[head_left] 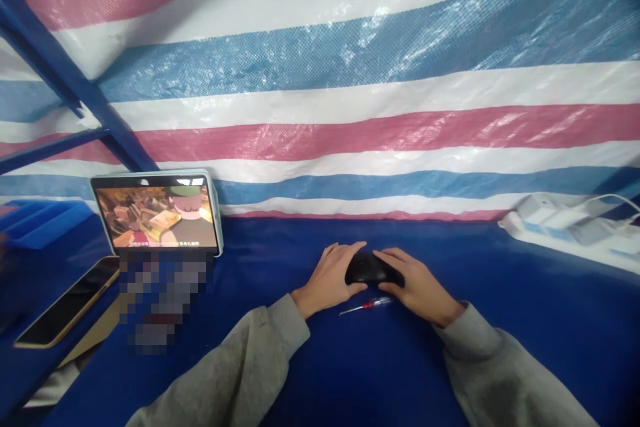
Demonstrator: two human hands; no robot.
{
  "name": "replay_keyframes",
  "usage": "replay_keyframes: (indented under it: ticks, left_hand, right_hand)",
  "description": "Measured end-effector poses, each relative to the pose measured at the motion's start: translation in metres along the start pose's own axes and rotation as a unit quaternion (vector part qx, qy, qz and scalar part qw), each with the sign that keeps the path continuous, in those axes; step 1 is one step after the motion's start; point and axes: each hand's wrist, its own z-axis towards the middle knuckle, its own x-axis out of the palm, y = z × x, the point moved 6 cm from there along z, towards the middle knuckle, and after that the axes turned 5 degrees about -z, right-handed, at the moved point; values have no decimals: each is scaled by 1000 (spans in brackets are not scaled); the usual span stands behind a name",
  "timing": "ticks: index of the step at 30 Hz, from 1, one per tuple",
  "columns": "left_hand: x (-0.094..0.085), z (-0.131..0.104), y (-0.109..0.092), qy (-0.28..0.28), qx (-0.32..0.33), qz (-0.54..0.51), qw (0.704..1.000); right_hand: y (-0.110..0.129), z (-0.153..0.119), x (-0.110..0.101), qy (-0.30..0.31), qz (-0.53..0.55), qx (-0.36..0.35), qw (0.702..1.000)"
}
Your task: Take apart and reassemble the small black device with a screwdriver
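Observation:
A black rounded object, which looks like a computer mouse (pixel 371 269), lies on the blue tabletop (pixel 320 353) between my hands. My left hand (pixel 336 273) grips its left end, thumb at the near side and fingers at the far side. At the right end my right hand (pixel 413 280) holds it in the same way, with thumb and fingers around the edge. Just in front of the object, near both thumbs, a small screwdriver (pixel 369 305) with a red and clear handle lies on the table, its thin shaft towards the left.
On the left stands a tablet (pixel 157 213) playing an animated video, with a phone (pixel 70 303) beside it. A blue tray (pixel 47 221) sits behind the phone. White power strips with plugs (pixel 565 227) are at the right. Striped sheeting (pixel 350 100) hangs behind the table.

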Motion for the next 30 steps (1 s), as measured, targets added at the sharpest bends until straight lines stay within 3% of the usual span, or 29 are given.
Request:
replay_keyframes:
  ticks: [10, 19, 24, 30]
  left_hand:
    - [0, 0, 3, -8, 2, -13, 1000]
    - [-9, -2, 15, -101, -47, -10, 994]
    - [-11, -1, 12, -101, -45, -1, 994]
    - [-19, -4, -2, -152, -16, 56, 987]
  right_hand:
    - [0, 3, -12, -57, 11, -8, 998]
    - [-19, 4, -12, -147, 9, 53, 988]
    - [-18, 4, -8, -148, 9, 49, 988]
    - [-23, 2, -1, -146, -1, 51, 988]
